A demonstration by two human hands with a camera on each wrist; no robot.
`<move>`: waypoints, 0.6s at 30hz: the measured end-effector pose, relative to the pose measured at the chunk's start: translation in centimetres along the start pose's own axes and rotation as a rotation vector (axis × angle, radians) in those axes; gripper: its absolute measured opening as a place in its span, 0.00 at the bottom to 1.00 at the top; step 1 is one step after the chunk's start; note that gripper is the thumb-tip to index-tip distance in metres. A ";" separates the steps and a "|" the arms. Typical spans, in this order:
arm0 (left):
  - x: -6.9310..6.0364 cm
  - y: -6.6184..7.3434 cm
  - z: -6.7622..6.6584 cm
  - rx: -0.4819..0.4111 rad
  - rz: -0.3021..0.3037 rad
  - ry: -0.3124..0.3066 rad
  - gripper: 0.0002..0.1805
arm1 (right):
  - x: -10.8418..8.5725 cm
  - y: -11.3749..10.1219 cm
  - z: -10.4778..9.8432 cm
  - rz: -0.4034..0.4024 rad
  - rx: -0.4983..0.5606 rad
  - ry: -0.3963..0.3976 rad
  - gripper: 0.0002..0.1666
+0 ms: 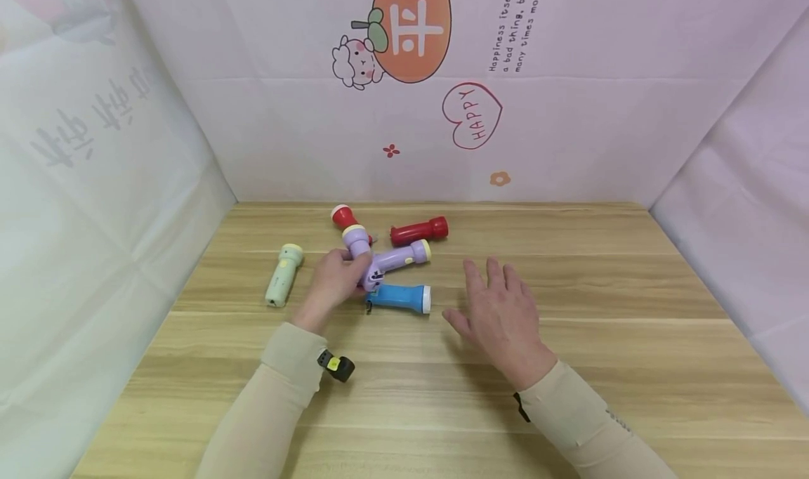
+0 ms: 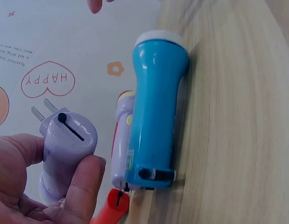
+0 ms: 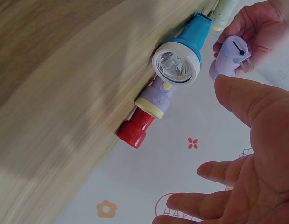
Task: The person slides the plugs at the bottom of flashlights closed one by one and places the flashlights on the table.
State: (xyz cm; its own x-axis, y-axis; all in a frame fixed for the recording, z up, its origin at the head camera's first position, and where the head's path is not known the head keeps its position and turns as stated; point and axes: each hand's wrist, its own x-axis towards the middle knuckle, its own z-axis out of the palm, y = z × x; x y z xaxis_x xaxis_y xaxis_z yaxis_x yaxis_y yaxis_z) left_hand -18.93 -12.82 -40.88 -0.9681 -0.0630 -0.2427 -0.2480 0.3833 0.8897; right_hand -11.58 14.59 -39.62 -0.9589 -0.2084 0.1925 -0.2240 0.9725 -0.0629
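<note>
Lavender plastic makes up the flashlight [image 1: 357,241] raised above the tabletop [image 1: 607,289] in the left hand [image 1: 335,279], its cream-rimmed head turned toward the back cloth [image 1: 284,135]. The fingers [image 2: 86,179] of that hand pinch it around the body; in the left wrist view two flat metal prongs stick out from the side of its tail end, beside a dark slot with a round black end.

Just to the right of it, a second lavender flashlight [image 1: 401,257] lies on the tabletop, its cream rim pointing right. Nearer the person lies a blue flashlight [image 1: 398,296], its white rim also pointing right and small black parts showing at its tail. Behind the second lavender one rests a dark red flashlight [image 1: 419,232], its wider end to the right. Another red flashlight [image 1: 345,218], with a pale rim, is partly hidden by the held one. Over to the left, apart from the group, a pale green flashlight [image 1: 284,275] lies with its head toward the back.

The right hand [image 1: 502,314] hovers to the right of the blue flashlight, fingers spread and holding nothing. Both arms wear beige sleeves [image 1: 253,423], and a black wrist device [image 1: 341,369] shows at the left cuff. Pink and orange drawings decorate the back cloth, among them a heart [image 1: 472,116] lettered HAPPY.
</note>
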 end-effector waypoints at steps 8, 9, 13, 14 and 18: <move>-0.5 0.3 0.8 -0.160 0.035 -0.022 0.31 | 0.0 0.0 -0.1 -0.009 0.007 0.007 0.53; -0.5 0.4 0.9 -0.170 0.040 -0.026 0.31 | 0.0 0.0 -0.1 -0.010 0.009 0.009 0.53; -0.9 0.7 1.2 -0.186 0.047 -0.036 0.30 | 0.0 0.0 -0.1 -0.014 0.012 0.021 0.53; -1.0 0.8 1.3 -0.181 0.050 -0.038 0.30 | 0.0 0.0 -0.1 -0.015 0.013 0.026 0.52; -1.3 1.0 1.7 -0.176 0.064 -0.051 0.31 | 0.0 -0.1 -0.1 -0.022 0.008 0.038 0.52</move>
State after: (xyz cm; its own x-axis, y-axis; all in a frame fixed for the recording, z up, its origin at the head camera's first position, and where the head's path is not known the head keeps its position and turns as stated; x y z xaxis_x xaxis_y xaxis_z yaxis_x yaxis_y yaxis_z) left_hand -17.83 -10.81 -40.30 -0.9801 0.0052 -0.1984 -0.1926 0.2176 0.9569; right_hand -11.54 14.52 -39.53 -0.9464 -0.2252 0.2314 -0.2463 0.9669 -0.0664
